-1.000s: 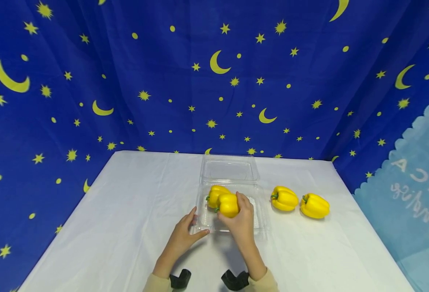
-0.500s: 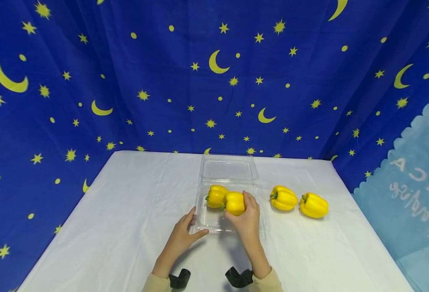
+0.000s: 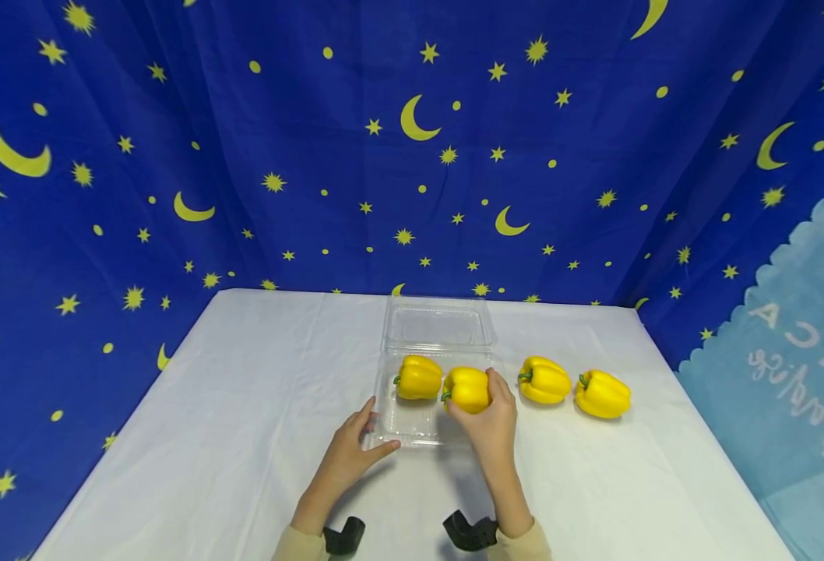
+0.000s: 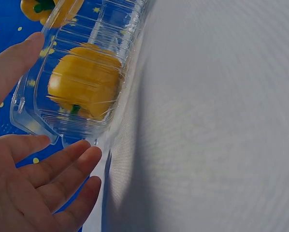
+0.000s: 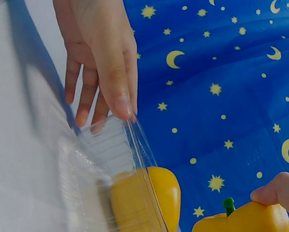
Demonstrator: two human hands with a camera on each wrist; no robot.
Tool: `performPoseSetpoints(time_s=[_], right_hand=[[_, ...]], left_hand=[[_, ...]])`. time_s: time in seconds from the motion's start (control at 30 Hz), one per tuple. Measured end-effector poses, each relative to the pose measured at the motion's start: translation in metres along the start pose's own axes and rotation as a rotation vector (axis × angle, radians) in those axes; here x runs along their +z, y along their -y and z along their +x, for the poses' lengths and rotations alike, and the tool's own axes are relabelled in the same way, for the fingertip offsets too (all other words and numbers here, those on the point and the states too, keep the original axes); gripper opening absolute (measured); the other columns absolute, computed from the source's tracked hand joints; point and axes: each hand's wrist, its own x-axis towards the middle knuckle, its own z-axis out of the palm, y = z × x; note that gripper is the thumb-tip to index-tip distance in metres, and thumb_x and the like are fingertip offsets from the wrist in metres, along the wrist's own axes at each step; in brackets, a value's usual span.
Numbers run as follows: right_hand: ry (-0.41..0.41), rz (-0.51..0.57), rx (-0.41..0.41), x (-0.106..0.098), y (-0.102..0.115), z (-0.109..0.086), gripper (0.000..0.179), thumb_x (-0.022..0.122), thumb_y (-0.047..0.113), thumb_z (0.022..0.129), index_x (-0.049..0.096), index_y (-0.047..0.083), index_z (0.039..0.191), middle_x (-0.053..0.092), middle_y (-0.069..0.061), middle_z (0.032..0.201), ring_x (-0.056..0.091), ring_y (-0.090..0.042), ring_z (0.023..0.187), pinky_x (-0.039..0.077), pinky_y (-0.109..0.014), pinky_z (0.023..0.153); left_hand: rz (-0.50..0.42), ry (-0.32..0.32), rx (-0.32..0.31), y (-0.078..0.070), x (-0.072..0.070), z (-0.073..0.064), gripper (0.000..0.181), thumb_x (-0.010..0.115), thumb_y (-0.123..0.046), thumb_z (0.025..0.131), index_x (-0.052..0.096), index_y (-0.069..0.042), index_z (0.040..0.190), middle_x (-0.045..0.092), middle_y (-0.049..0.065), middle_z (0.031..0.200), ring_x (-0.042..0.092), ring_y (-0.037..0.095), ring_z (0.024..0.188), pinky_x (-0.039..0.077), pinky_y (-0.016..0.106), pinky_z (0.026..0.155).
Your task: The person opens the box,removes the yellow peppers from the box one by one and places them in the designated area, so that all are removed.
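A clear plastic clamshell container (image 3: 403,425) lies with its lid folded back on the table. One yellow bell pepper (image 3: 419,379) rests inside its left part, seen through the wall in the left wrist view. My right hand (image 3: 491,417) grips a second yellow bell pepper (image 3: 466,389) between thumb and fingers, over the right part of the container; its green stem (image 5: 229,206) shows in the right wrist view. At the container's near left corner, my left hand (image 3: 353,446) has its fingers spread, thumb and fingertips right at the rim and wall, gripping nothing.
Two more yellow bell peppers, a nearer one (image 3: 545,381) and a farther one (image 3: 603,394), lie on the white tablecloth (image 3: 265,374) right of the container. A blue curtain (image 3: 342,156) with moons and stars hangs behind; a light-blue panel (image 3: 790,358) stands at right.
My right hand has moved the held bell pepper to the right, away from the one in the container's left part. My left hand has stayed at the corner.
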Motion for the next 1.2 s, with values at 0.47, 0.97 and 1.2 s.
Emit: performPoseSetpoints(time_s=[0.47,0.97,1.2], right_hand=[[-0.016,0.002,0.044,-0.015,-0.003,0.002,0.078,0.084,0.008,0.063,0.048,-0.016,0.128,0.050,-0.033,0.132,0.045,-0.046,0.128,0.034,-0.052,0.111],[-0.036,-0.013,0.049,-0.030,-0.009,0.005,0.078,0.083,0.007,0.064,0.047,-0.016,0.129,0.047,-0.034,0.135,0.043,-0.046,0.130,0.034,-0.052,0.111],[-0.047,-0.037,0.058,-0.036,-0.014,0.007,0.077,0.082,0.006,0.064,0.048,-0.017,0.128,0.049,-0.035,0.133,0.044,-0.046,0.128,0.035,-0.053,0.110]], left_hand=[[-0.008,0.004,-0.010,-0.002,-0.001,-0.001,0.090,0.078,-0.042,0.076,0.036,-0.004,0.146,0.058,0.016,0.129,0.054,0.032,0.118,0.039,0.054,0.106],[-0.001,0.001,-0.015,-0.002,-0.001,-0.002,0.089,0.078,-0.041,0.076,0.036,-0.004,0.146,0.057,0.017,0.128,0.054,0.034,0.120,0.038,0.054,0.107],[0.000,0.005,-0.011,-0.002,-0.001,-0.001,0.088,0.077,-0.039,0.077,0.036,-0.003,0.146,0.057,0.017,0.128,0.054,0.033,0.119,0.039,0.054,0.106]])
